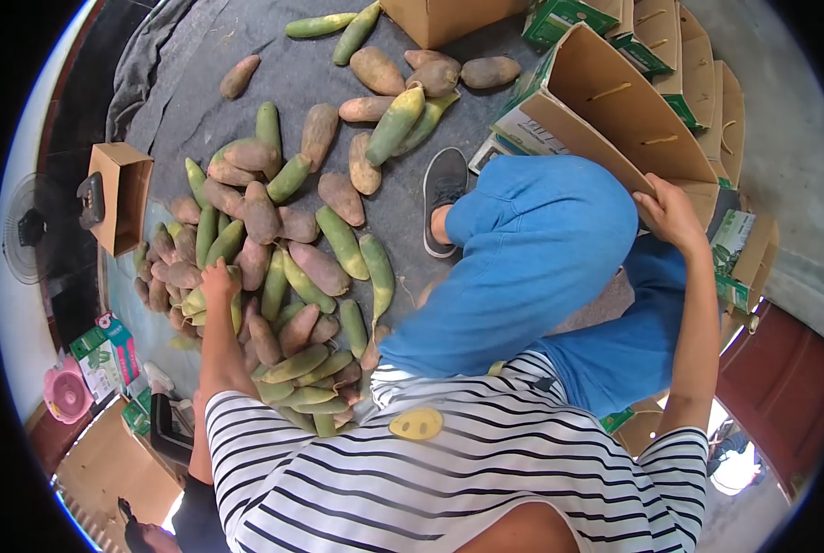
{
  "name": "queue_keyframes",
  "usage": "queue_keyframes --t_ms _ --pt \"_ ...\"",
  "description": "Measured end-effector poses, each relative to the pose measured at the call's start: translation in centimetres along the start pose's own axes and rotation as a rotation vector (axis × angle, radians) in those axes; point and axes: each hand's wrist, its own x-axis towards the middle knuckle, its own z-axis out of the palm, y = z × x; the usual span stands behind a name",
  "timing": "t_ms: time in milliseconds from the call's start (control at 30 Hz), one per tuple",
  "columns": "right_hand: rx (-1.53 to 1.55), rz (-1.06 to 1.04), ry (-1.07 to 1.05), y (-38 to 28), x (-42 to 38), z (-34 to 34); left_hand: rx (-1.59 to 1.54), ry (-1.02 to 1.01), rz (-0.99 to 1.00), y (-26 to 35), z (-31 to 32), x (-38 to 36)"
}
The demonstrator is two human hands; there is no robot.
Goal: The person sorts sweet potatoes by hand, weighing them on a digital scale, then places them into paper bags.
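Note:
My left hand (218, 279) reaches into a heap of vegetables on the floor, its fingers curled on a long green vegetable (237, 288) that my hand partly hides. Around it lie smooth green ones with yellowish patches, such as this green vegetable (343, 243), mixed with blunt reddish-brown ones like this sweet-potato-shaped vegetable (319, 268). On the other side, my right hand (667, 212) grips the near edge of an open cardboard box (605, 101). The box is tilted, with cord handles showing on its inner wall; no vegetables show in its visible part.
A dark cloth (190, 88) lies beneath the vegetables. More open cardboard boxes (693, 69) are lined up at the upper right. A small carton (121, 198), a fan (29, 226) and a pink basin (67, 389) stand at left. Another person (200, 516) is at lower left.

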Motion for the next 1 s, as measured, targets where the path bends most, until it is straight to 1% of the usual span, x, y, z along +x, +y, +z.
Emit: queue_keyframes --t_ms 33,100,167,233,333,367,433,533,567,667,733,800,867,933,1000 --pt "-0.005 0.002 0.003 0.0 0.0 -0.1 0.057 0.025 0.021 0.5 0.0 -0.3" --pt "-0.01 -0.015 0.022 0.0 0.0 -0.1 0.054 0.068 -0.032 -0.3 3.1 1.2" --pt "-0.017 -0.023 0.043 0.0 -0.2 0.1 0.066 0.084 -0.042 -0.7 3.9 1.4" --pt "-0.04 -0.027 0.065 -0.2 -0.1 -0.1 0.08 0.067 -0.014 0.2 3.4 0.9" --pt "-0.036 -0.006 0.042 -0.5 -0.2 -0.5 0.009 0.181 0.073 1.4 1.1 -0.3" --pt "-0.04 -0.007 0.019 -0.4 -0.1 -0.6 -0.067 0.251 0.082 2.4 -0.1 -1.0" --pt "-0.046 -0.031 0.042 -0.4 -0.1 -0.5 -0.225 0.387 0.104 5.4 -4.3 -3.7" --pt "-0.078 -0.025 0.055 0.8 -0.2 0.0 -0.671 0.345 0.158 9.2 -10.8 -7.1" --pt "-0.08 -0.023 0.054 0.6 -0.2 -0.1 -0.849 0.292 0.143 11.1 -13.7 -8.5" --pt "-0.075 -0.008 0.047 0.3 -0.4 0.1 -1.136 0.517 0.474 16.4 -19.8 -11.0" --pt "-0.072 0.012 0.035 0.1 -0.5 0.2 -1.343 0.602 0.676 20.7 -25.3 -14.2" --pt "-0.077 0.022 0.019 0.0 -0.5 0.2 -1.632 0.699 0.854 25.4 -30.0 -17.2" --pt "-0.086 0.014 0.024 -0.1 -0.7 0.2 -1.786 0.63 1.077 29.8 -33.9 -19.2" --pt "-0.081 0.001 0.045 0.2 -0.6 0.3 -1.688 0.466 1.24 33.5 -36.2 -20.2" --pt "-0.079 -0.015 0.053 0.3 -0.6 0.5 -1.774 0.204 1.343 37.3 -36.2 -20.3"
